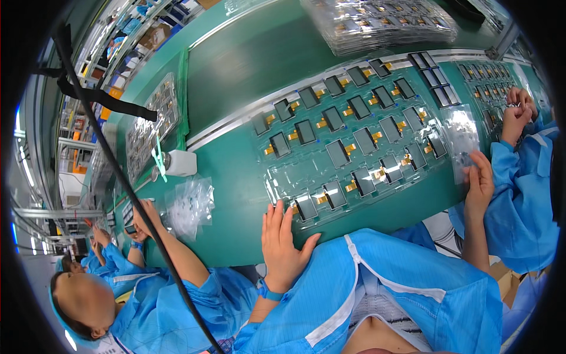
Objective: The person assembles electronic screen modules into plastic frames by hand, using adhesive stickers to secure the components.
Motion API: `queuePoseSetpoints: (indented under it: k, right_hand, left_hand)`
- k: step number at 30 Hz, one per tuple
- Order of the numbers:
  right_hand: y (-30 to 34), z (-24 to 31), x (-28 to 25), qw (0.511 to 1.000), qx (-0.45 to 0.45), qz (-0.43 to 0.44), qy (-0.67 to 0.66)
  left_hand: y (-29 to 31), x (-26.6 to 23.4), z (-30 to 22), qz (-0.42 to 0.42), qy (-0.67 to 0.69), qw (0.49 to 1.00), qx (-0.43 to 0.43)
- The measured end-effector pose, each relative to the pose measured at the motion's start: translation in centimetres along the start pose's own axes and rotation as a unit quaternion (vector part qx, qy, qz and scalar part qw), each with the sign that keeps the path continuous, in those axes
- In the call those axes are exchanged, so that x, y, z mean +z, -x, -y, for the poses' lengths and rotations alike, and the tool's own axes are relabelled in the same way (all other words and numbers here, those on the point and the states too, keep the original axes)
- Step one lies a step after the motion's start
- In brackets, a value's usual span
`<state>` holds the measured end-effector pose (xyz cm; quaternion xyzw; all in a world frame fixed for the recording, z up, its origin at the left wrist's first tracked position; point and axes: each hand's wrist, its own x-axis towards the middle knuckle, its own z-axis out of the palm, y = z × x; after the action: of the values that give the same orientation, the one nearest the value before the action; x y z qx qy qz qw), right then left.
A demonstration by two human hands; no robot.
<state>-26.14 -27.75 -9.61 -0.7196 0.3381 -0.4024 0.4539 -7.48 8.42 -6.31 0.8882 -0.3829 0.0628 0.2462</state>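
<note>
A clear plastic tray (289, 175) lies before me on the green bench, with several rows of small dark display screens (333, 119) on gold ribbon cables. My left hand (283, 248) rests at the tray's near left corner, its fingers stretched out and holding nothing. At the right, my right hand (480, 183) is beside a clear plastic bag (461, 133), its fingertips close to the bag's near edge. The fingers there look extended and apart, and no object shows in them. Whether they touch the bag I cannot tell.
Stacked clear trays (377, 32) stand at the back; dark rectangular strips (433, 79) lie far right. Left are a white bottle (181, 163), clear bags (191, 203) and another tray stack (150, 130). Co-workers' hands (517, 115) work on the right, others (144, 218) on the left.
</note>
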Motion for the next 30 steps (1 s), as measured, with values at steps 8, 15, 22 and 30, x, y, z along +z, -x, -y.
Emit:
queuePoseSetpoints:
  k: [8,15,22,30]
  right_hand:
    - [0.6,1.2,-0.3,1.000,0.002,-0.010,0.009]
    - [0.1,2.2,-0.5,0.999,0.005,-0.032,-0.015]
    - [-1.5,2.9,-1.2,0.963,-0.099,0.077,0.237]
    - [5.4,3.7,-1.9,0.916,-0.313,0.071,0.240]
  left_hand:
    - [0.3,0.2,-0.4,-0.006,0.004,1.000,0.006]
    - [0.0,0.0,-0.8,-0.003,0.000,1.000,0.003]
    - [1.4,0.1,-0.4,-0.033,0.026,0.999,-0.015]
    - [12.9,4.2,-1.4,0.179,0.251,0.929,-0.205]
